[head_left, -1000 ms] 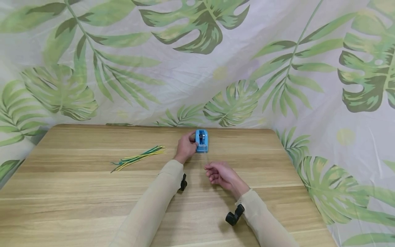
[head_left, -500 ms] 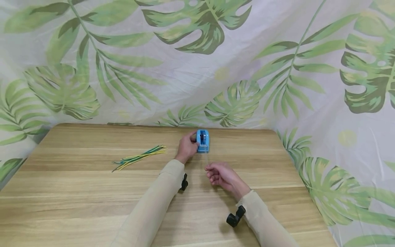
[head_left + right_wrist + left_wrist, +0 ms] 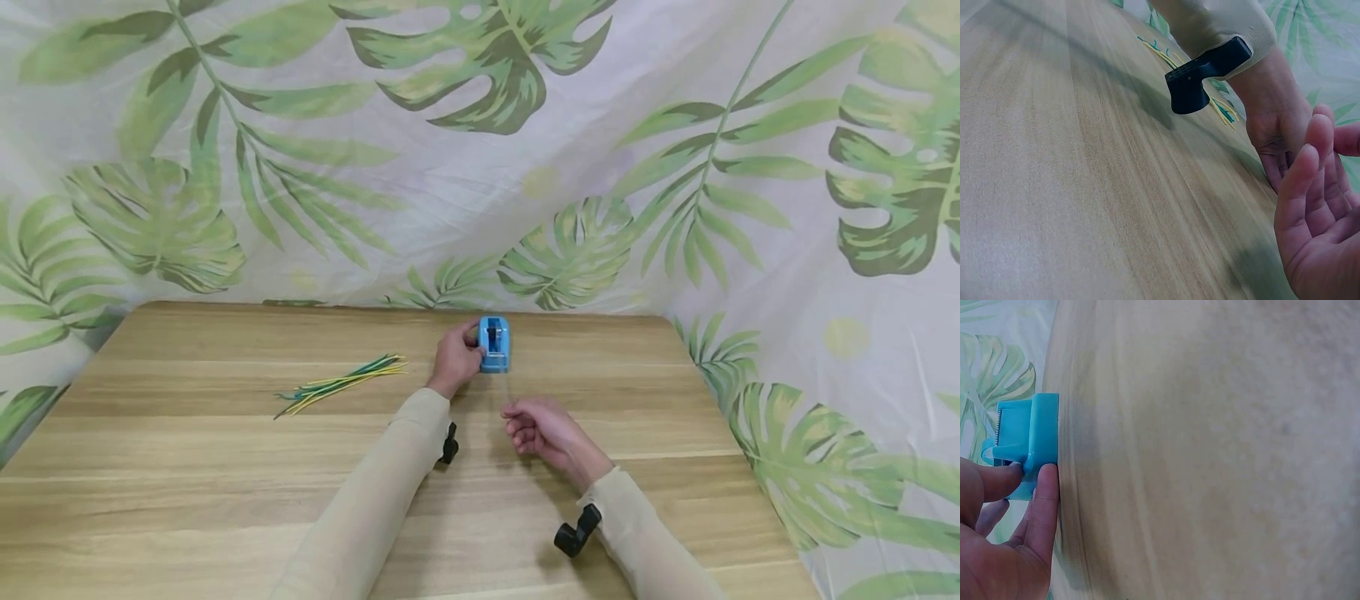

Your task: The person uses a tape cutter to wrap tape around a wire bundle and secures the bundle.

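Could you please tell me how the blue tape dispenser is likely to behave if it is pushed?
The blue tape dispenser looks like rigid plastic, so it probably won't flex. Sitting flat on the table, it seems unlikely to roll. Unheld, it might slide, being small beside the left hand that grips it.

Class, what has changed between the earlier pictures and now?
Nothing visibly, beyond a slight view shift. The left hand still grips the blue tape dispenser, the right hand still pinches the clear tape, and the green and yellow strands lie as before.
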Motion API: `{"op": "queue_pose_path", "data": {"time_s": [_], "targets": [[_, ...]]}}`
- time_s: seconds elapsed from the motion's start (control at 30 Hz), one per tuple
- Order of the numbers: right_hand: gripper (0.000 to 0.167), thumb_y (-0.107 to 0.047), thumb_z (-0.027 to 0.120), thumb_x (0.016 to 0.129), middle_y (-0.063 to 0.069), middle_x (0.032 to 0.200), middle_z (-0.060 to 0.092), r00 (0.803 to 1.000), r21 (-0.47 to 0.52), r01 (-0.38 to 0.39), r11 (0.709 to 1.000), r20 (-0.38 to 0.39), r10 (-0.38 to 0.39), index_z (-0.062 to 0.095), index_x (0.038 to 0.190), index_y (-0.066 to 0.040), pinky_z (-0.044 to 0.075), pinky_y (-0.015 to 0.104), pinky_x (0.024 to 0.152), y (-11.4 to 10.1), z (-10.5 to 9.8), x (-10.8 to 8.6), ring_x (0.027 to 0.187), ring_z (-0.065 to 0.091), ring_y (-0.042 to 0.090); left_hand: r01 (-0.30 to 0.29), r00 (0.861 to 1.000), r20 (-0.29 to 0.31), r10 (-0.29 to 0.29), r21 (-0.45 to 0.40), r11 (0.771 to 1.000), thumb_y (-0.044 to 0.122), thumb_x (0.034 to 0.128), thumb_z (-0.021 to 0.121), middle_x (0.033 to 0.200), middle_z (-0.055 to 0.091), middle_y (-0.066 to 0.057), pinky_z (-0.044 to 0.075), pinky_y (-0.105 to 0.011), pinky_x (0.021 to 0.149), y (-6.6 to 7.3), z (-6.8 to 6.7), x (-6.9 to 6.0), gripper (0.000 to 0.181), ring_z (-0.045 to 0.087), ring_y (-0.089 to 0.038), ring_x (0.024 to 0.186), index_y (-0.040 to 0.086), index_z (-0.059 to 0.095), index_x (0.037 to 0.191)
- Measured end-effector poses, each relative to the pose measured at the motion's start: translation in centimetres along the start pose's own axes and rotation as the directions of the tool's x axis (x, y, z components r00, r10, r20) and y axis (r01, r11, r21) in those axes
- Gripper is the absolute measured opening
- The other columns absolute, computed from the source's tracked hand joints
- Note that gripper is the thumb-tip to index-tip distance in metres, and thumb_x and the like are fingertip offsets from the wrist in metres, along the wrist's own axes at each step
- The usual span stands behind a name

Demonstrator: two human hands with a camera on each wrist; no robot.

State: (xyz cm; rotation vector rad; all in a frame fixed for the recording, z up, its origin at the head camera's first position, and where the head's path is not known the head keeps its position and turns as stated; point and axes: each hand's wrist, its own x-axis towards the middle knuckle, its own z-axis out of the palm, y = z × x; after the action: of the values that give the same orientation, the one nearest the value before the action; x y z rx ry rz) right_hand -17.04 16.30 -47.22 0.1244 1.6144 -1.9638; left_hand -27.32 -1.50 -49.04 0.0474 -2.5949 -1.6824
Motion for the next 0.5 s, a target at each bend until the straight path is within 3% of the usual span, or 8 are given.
{"op": "queue_pose_path", "data": {"time_s": [0.5], "targets": [[0.014,-0.008,0.058,0.095,-0.001,0.066,0.066,1.0,-0.005,0.02,1.0,0.019,-0.02,0.067,0.097,0.002,0.049,0.022,0.049,-0.01,0.42,-0.36,0.052,0.058,0.008,0.015,1.0,0.007,-0.015,0.004,1.0,-0.005,0.0918,0.065,0.109,0.067,-0.018,0.055,-0.039,0.082,0.13,-0.08,0.05,0.053,0.064,-0.029,0.097,0.008,0.057,0.143]]}}
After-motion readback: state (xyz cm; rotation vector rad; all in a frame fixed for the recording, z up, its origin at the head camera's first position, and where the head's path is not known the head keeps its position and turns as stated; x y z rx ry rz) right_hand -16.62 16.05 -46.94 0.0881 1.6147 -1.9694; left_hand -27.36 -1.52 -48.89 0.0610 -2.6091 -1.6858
